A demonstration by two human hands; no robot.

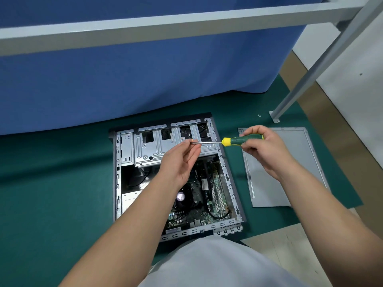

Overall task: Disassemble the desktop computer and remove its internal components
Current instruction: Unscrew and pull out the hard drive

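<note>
An open desktop computer case point(117, 179) lies flat on a green mat, side panel off. Its metal drive cage point(153, 148) fills the far end; the motherboard point(215, 195) with a CPU cooler point(186, 196) shows at the near end. My right hand point(263, 148) grips the green and yellow handle of a screwdriver point(234, 141), held level above the case. My left hand point(180, 160) pinches the tip of its metal shaft with thumb and fingertips. Whether a screw sits at the tip is hidden.
The removed grey side panel point(290, 168) lies on the green mat point(51, 183) to the right of the case. Two small screws point(258, 115) rest near a white frame leg point(275, 117). A blue cloth point(124, 79) hangs behind the case under a white bar.
</note>
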